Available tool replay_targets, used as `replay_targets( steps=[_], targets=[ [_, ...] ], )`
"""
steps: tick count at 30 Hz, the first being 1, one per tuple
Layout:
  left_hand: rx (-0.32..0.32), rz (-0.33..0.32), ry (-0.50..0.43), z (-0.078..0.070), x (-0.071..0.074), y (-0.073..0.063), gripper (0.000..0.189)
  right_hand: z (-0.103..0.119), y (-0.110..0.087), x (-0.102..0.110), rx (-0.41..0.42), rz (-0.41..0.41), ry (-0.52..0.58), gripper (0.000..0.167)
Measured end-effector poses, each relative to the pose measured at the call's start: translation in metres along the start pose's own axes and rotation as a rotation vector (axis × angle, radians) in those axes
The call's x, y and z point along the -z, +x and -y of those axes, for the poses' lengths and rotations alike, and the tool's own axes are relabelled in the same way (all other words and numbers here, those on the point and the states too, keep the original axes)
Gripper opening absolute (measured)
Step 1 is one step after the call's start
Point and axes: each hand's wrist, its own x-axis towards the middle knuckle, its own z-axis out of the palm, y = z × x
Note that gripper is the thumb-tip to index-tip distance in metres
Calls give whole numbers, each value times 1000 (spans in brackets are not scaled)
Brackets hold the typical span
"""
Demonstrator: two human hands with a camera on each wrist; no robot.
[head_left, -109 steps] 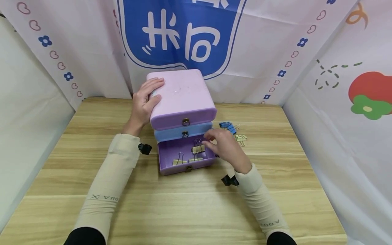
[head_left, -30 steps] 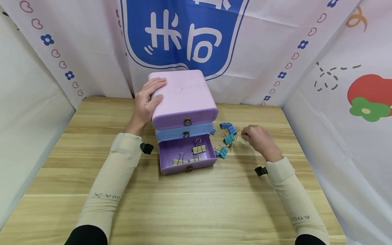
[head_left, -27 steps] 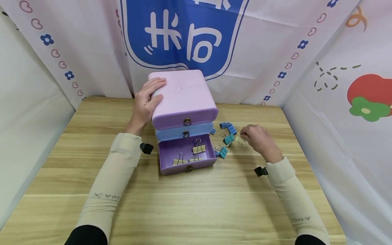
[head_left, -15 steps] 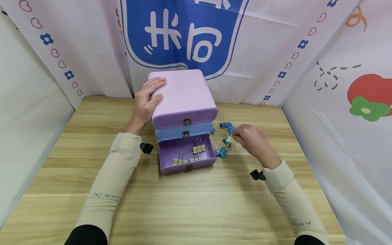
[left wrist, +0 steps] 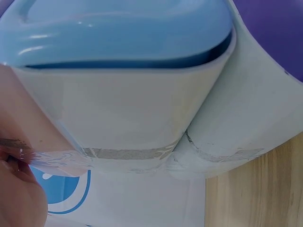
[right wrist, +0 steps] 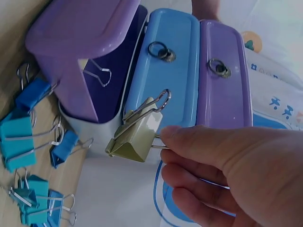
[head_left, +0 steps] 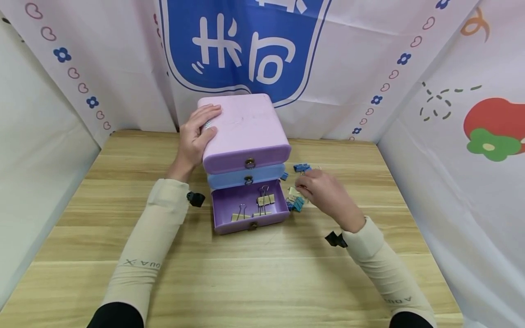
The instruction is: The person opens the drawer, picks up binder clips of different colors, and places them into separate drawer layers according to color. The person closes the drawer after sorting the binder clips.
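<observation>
My right hand [head_left: 328, 196] pinches a yellow binder clip [right wrist: 137, 132] by one wire handle between thumb and forefinger. In the head view this clip is just right of the pulled-out purple bottom drawer [head_left: 221, 202]. Several yellow binder clips [head_left: 266, 199] lie inside that drawer. It belongs to a three-tier drawer box [head_left: 246, 125] with a pink top and a blue middle drawer [head_left: 229, 178], which is pushed in. My left hand [head_left: 192, 139] rests on the box's upper left edge, fingers laid across the top.
Teal binder clips [right wrist: 18, 142] and blue binder clips [head_left: 302, 167] lie loose on the wooden table [head_left: 254, 282], right of the box. A printed cloth backdrop [head_left: 336, 91] hangs close behind the box.
My right hand has gone from the drawer out to the loose clips, taken hold of a yellow one, and brought it left toward the drawer. My left hand stays on the box.
</observation>
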Motion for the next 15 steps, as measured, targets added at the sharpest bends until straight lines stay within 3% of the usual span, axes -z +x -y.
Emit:
replay_targets(
  steps=[9,15],
  targets=[
    [0,-2,17,-4,1,0,48,18,16,-7,87,28,12,6],
    [5,3,1,-25,0,-2,47,24,24,-16,104,88,50,11]
  ],
)
